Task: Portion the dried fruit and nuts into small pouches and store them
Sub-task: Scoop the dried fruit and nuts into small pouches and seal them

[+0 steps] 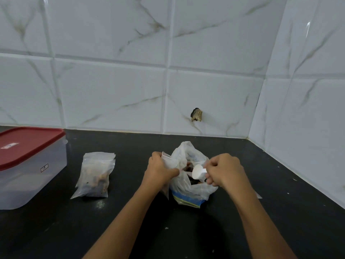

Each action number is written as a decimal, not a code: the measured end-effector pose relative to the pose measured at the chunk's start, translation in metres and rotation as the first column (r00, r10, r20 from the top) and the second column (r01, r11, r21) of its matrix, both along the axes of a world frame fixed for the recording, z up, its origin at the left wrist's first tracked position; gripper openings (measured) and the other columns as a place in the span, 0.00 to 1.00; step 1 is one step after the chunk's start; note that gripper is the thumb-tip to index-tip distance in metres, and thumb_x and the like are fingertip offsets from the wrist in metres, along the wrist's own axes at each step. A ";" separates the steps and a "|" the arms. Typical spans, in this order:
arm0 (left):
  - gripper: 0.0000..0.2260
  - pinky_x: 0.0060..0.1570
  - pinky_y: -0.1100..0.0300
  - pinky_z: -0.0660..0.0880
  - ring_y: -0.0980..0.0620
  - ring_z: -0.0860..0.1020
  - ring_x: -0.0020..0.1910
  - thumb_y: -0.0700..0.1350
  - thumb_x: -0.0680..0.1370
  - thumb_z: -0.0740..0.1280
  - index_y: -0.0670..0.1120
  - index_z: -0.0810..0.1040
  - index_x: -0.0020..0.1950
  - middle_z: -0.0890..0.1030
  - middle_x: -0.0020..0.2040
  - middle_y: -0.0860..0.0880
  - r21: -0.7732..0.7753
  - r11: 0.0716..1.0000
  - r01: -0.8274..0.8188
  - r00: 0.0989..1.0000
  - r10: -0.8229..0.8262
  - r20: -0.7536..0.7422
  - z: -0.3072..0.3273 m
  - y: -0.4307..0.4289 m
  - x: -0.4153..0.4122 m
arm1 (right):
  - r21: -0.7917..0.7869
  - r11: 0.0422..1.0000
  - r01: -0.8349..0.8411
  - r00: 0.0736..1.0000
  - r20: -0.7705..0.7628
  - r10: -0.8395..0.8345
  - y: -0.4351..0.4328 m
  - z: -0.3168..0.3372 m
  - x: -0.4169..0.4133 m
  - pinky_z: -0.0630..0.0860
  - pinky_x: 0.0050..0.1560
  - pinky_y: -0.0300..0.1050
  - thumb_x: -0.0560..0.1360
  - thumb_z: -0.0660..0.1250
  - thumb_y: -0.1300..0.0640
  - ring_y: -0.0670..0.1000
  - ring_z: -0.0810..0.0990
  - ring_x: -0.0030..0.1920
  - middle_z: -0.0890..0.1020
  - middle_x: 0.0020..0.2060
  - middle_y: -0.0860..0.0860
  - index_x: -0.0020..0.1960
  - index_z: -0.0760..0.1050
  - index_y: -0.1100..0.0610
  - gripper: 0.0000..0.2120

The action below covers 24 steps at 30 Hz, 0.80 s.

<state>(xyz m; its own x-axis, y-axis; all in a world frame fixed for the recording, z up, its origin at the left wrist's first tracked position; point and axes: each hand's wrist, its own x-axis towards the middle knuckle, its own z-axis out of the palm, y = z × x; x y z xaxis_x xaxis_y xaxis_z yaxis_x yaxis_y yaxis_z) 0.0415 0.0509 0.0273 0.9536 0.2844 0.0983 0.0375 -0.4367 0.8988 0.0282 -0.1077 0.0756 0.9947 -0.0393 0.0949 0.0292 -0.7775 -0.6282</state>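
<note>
Two bare forearms reach in from the near edge over a dark desk (280, 193). The left hand (160, 171) has its grip clamped on the mouth of a small pouch (168, 158), thumb and fingers pinching the clear film just beside the big bag. The right hand (224, 171) has its grip closed on the handle of a white scoop (198, 171), whose bowl hangs over the open top of the bag (192, 187) of dried fruit and nuts. Dark pieces show inside the bag, which stands on the desk between the hands; whether the scoop carries a load is hard to tell from this angle.

The step in hand looks like filling. Done well, it calls for the pouch mouth held wide and close under the scoop's lip. The scoop should tip slowly so pieces slide in rather than bounce onto the desk. The pouch should stay upright and short of full so its top can be sealed.

To the left, well apart from the bag, filled pouches (95, 176) lean together on the desk. Farther left sits a clear container (28, 176) with its red lid on, the likely place for storage. Behind everything rises a white tiled wall (112, 81), with a small dark hole (196, 114) in one tile above the bag.
</note>
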 end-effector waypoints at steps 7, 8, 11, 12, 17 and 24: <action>0.25 0.57 0.49 0.73 0.46 0.73 0.56 0.37 0.70 0.69 0.43 0.64 0.65 0.72 0.61 0.45 0.088 0.996 -0.027 0.999 0.025 0.023 -0.002 0.003 0.001 | -0.465 0.885 0.013 0.999 0.034 0.003 0.008 0.001 -0.009 0.72 0.50 0.42 0.78 0.58 0.64 0.54 0.75 0.56 0.74 0.58 0.54 0.62 0.74 0.54 0.16; 0.24 0.56 0.50 0.73 0.48 0.73 0.54 0.37 0.70 0.68 0.43 0.64 0.64 0.72 0.60 0.45 0.088 0.995 -0.038 0.999 0.035 0.040 -0.002 0.003 0.000 | -0.495 0.869 -0.002 1.000 0.018 0.012 0.007 0.001 -0.009 0.72 0.51 0.42 0.78 0.58 0.65 0.54 0.75 0.57 0.74 0.58 0.54 0.63 0.74 0.54 0.16; 0.24 0.54 0.54 0.72 0.51 0.71 0.51 0.38 0.71 0.68 0.44 0.64 0.64 0.71 0.61 0.46 0.087 0.995 -0.041 0.997 0.035 0.066 -0.003 0.002 -0.001 | -0.532 0.844 -0.068 0.998 -0.027 0.062 0.006 0.004 -0.004 0.73 0.51 0.41 0.78 0.58 0.65 0.53 0.77 0.55 0.74 0.58 0.54 0.63 0.74 0.54 0.17; 0.25 0.54 0.54 0.72 0.51 0.71 0.52 0.39 0.71 0.68 0.44 0.63 0.65 0.71 0.61 0.46 0.088 0.996 -0.035 0.997 0.029 0.065 -0.003 0.001 -0.001 | -0.535 0.838 -0.103 0.995 -0.068 0.078 0.006 0.007 -0.003 0.73 0.52 0.41 0.77 0.59 0.64 0.53 0.77 0.56 0.74 0.59 0.54 0.64 0.74 0.53 0.17; 0.31 0.62 0.51 0.70 0.46 0.71 0.63 0.49 0.72 0.71 0.44 0.60 0.68 0.67 0.66 0.46 0.125 0.991 0.037 0.999 -0.041 0.027 -0.005 -0.004 -0.002 | -0.524 0.830 -0.191 0.981 -0.133 0.142 0.013 0.008 -0.005 0.74 0.55 0.43 0.78 0.59 0.62 0.54 0.76 0.57 0.73 0.61 0.55 0.64 0.74 0.52 0.16; 0.29 0.59 0.54 0.73 0.49 0.69 0.59 0.37 0.73 0.67 0.45 0.58 0.69 0.63 0.65 0.45 -0.051 0.988 0.142 0.990 -0.142 0.003 -0.009 -0.008 -0.004 | -0.361 0.920 -0.152 0.988 -0.045 0.146 0.015 -0.002 -0.007 0.74 0.53 0.42 0.77 0.59 0.63 0.54 0.78 0.55 0.74 0.61 0.54 0.62 0.76 0.50 0.18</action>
<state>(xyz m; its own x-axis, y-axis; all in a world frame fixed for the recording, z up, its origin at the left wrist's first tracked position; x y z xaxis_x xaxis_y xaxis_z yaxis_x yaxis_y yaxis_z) 0.0373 0.0426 0.0187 0.9848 0.1504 0.0866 -0.0212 -0.3911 0.9201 0.0215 -0.0924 0.0735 0.9880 0.1433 0.0580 0.1542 -0.9394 -0.3061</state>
